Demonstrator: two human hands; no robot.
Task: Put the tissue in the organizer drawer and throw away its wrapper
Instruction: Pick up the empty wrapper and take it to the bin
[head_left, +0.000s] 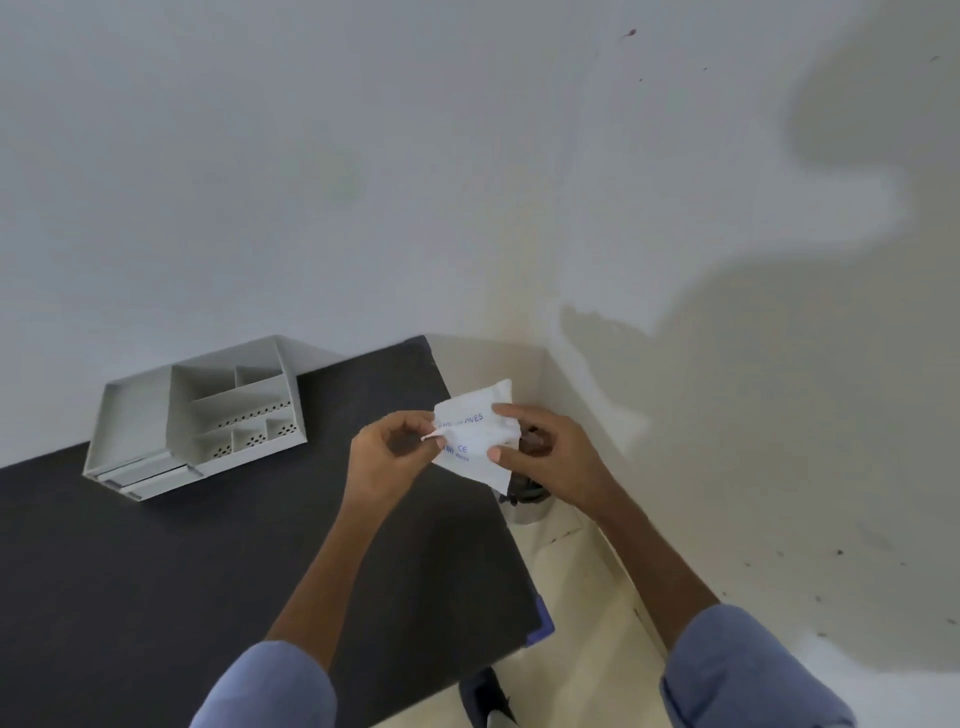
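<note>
Plain office or study corner: bare white walls (363, 156), dark desk (208, 571) against them, grey desk organizer (197, 426) at its far edge, small bin (524, 499) on pale floor (587, 597).

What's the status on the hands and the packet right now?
Both hands, left and right, grip the white wrapper, held above the table's right edge. Organizer sits far left, drawers shut. Nothing in the way.

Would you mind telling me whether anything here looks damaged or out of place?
Nothing on the table stands out. The organizer sits squarely by the wall, and both hands hold the white packet. Only the wall looks odd, with large uneven discoloured patches.
</note>
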